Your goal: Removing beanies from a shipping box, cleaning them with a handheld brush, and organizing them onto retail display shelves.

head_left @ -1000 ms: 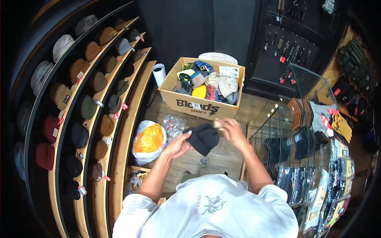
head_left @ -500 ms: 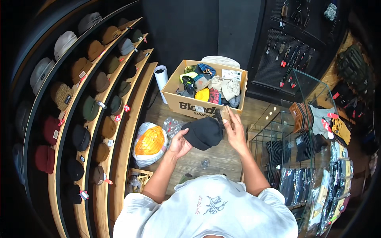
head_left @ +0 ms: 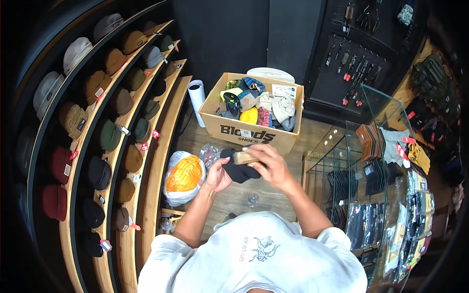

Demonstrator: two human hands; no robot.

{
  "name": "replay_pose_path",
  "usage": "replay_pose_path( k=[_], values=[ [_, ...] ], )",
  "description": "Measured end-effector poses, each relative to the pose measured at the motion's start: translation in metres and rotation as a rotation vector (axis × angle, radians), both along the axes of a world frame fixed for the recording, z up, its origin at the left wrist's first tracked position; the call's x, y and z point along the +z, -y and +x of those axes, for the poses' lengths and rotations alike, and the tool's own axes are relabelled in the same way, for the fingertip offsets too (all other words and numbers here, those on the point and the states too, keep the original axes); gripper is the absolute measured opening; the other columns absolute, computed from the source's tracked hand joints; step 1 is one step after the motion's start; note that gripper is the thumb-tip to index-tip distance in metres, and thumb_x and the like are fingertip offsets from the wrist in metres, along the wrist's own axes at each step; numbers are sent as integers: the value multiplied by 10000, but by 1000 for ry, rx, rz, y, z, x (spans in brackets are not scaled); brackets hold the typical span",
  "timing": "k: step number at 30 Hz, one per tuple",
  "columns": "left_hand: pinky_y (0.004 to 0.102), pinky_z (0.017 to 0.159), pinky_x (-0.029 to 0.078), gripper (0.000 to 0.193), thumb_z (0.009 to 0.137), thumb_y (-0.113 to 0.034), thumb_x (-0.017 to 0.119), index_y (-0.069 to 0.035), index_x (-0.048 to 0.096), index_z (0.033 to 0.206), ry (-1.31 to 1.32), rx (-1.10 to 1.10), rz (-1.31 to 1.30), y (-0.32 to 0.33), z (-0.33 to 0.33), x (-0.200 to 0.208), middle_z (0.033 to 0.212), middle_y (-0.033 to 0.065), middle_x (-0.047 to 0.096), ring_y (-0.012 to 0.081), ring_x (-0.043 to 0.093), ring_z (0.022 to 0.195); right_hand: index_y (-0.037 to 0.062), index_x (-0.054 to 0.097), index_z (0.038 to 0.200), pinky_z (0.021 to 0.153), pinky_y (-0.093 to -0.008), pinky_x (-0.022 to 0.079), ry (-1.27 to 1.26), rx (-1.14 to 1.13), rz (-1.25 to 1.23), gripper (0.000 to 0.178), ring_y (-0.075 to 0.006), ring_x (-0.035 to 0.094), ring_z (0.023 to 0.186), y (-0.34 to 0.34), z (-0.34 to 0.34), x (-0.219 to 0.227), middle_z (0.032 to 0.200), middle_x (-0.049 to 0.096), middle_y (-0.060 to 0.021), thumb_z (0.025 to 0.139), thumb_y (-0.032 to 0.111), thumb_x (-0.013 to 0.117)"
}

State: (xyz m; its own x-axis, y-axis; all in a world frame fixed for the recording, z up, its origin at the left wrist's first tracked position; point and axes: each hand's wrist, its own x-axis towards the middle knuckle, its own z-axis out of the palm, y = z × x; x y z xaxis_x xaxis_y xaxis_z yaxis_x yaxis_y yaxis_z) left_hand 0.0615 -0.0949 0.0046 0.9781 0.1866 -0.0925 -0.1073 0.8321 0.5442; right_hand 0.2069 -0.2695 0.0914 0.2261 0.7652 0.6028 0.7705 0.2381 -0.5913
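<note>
My left hand [head_left: 218, 176] grips a black hat [head_left: 239, 173] by its left side, thumb on top, in front of my chest. My right hand [head_left: 271, 167] is closed around a brush with a pale wooden back [head_left: 245, 157], fingers over its far side and thumb underneath. The brush lies over the hat's upper part, and its bristles are hidden from here. Beyond my hands, a large cardboard box [head_left: 234, 131] stands on the floor, filled with caps in many colours.
Curved wooden shelves [head_left: 166, 141] with beanies line the left. A white bag with orange contents [head_left: 184, 175] and crumpled clear plastic [head_left: 210, 154] lie on the floor. At right stands a glass display case [head_left: 349, 161] with goods. A white roll [head_left: 197, 103] leans behind the box.
My right hand has moved left and brought the brush from beside the hat onto it. The hat has tilted and is now partly covered by the brush and hand.
</note>
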Motion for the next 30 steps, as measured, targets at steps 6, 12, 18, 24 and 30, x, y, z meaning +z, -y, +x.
replay_pose_path(
  k=[6,12,18,24,30],
  values=[
    [440,1188,301,559,970,-229,419,109,393,1415,-3,32,-23,-5,-3,5,1455,227,475,326,469,1355,54,602,1316,991,-362,471,-218,-242,-119,420,-295,600,1158,23,54,-57,1237,611,-155,904,119,651],
    [448,1171,326,558,971,-237,437,119,409,1400,-67,41,43,-10,-3,11,1436,226,497,334,483,1340,58,602,1312,998,-376,473,-191,-158,-107,404,-296,598,1161,1,27,-50,1253,609,-136,924,166,639],
    [445,1174,324,566,967,-244,441,111,402,1406,-15,9,-12,-17,-14,6,1423,231,507,330,487,1337,57,611,1310,1029,-351,441,-293,-122,-3,443,-273,575,1192,2,14,-27,1262,599,-142,887,168,679],
    [439,1175,319,572,971,-249,442,114,397,1410,-14,-5,-7,-14,-11,19,1427,223,508,323,486,1337,110,606,1329,986,-390,485,-159,-258,-181,435,-327,610,1153,21,54,-80,1257,610,-150,897,121,655],
    [435,1166,339,551,966,-237,438,113,422,1391,-29,12,-4,-17,-15,14,1424,229,507,319,495,1331,67,631,1273,973,-387,486,-117,-60,-8,398,-329,605,1130,-7,2,-26,1242,613,-139,877,81,671]
  ],
)
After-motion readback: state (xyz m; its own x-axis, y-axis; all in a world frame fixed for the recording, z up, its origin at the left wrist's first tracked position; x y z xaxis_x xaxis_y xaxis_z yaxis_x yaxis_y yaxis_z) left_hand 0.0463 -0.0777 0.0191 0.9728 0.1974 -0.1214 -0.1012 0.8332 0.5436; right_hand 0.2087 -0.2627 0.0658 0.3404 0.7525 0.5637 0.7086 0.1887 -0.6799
